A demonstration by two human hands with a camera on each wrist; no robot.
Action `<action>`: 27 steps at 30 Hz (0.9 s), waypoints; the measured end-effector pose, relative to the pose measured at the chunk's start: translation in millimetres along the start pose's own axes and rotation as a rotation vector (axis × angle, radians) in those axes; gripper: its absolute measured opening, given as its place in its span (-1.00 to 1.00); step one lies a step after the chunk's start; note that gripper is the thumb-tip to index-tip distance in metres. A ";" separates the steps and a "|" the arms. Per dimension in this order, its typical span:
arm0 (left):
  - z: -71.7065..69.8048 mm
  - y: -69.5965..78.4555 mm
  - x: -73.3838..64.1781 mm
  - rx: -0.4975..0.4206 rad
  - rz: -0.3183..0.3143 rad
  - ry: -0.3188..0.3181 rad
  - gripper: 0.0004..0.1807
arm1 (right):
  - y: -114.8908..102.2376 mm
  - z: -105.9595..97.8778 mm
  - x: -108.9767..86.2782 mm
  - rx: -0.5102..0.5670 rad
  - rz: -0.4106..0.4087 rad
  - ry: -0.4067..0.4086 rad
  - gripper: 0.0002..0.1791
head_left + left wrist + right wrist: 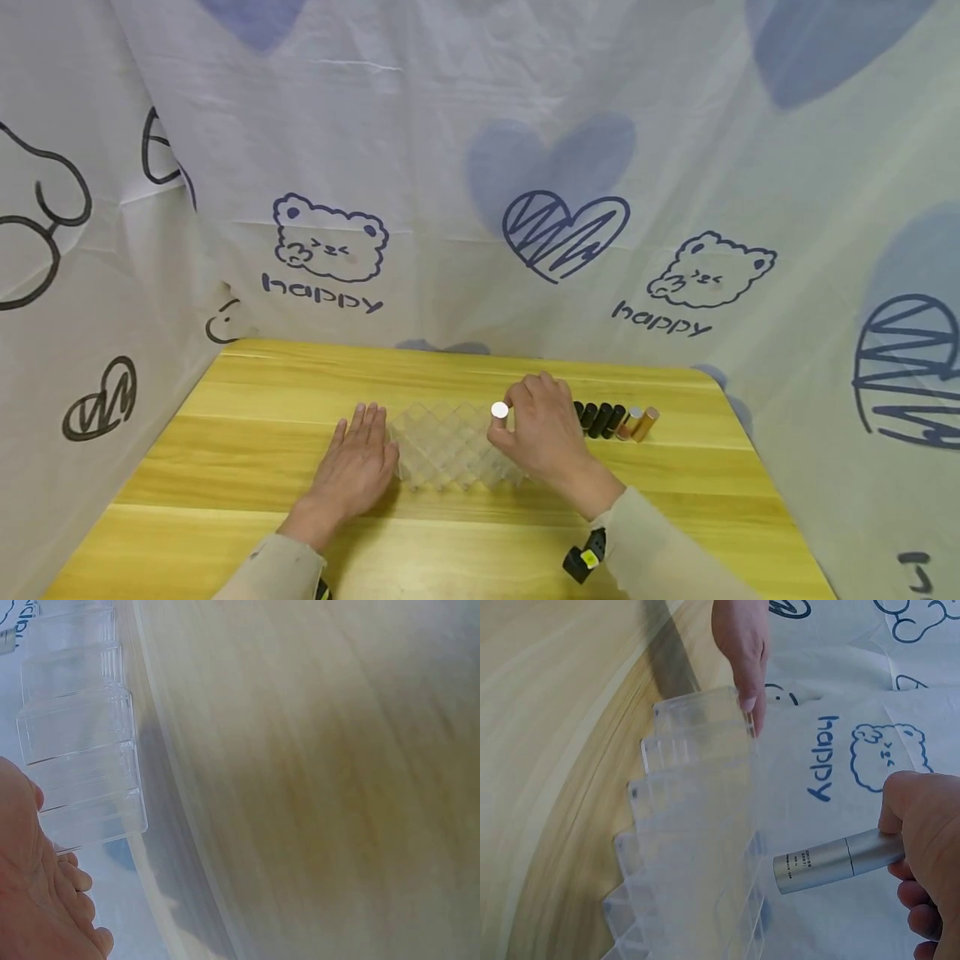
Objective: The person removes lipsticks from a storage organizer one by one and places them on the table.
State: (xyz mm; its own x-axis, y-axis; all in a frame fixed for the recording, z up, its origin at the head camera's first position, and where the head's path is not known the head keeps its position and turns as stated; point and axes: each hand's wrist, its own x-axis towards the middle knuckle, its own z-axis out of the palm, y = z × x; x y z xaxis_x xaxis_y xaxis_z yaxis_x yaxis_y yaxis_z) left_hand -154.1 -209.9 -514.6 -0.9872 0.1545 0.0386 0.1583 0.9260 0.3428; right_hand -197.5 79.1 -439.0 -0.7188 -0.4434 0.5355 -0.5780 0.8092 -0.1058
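A clear plastic lipstick organizer point(442, 450) with slanted, diamond-shaped compartments stands on the wooden table. My left hand point(356, 462) rests against its left end, fingers straight and held together. Between thumb and fingers, my right hand point(546, 433) pinches a silver lipstick tube point(832, 862) above the organizer's right part. In the right wrist view the tube is tilted, its printed end pointing toward the organizer. The left wrist view shows the organizer's stepped clear walls point(79, 727) beside the left hand.
Just right of the right hand, several black lipstick tubes point(600, 421) lie in a row, followed by a silver-capped tube point(628, 423) and a gold tube point(645, 425). A white printed cloth point(442, 250) hangs behind the table point(480, 558) and along its sides.
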 end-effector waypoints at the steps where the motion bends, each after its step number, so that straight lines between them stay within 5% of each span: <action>1: 0.0 -0.2 0.2 -0.001 0.000 0.001 -0.28 | 2.2 -0.8 -2.1 -0.002 0.004 -0.002 -0.82; 27: 0.1 1.3 -1.2 -0.023 0.002 0.011 -0.29 | 47.6 -25.4 -43.5 -0.032 0.069 -0.008 -0.84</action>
State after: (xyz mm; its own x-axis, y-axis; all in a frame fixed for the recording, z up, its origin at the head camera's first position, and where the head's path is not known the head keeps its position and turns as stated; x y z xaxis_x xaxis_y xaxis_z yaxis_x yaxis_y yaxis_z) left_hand -152.7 -208.9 -514.3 -0.9871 0.1523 0.0499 0.1600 0.9174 0.3645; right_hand -183.9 146.7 -446.0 -0.7592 -0.3893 0.5216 -0.5146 0.8497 -0.1148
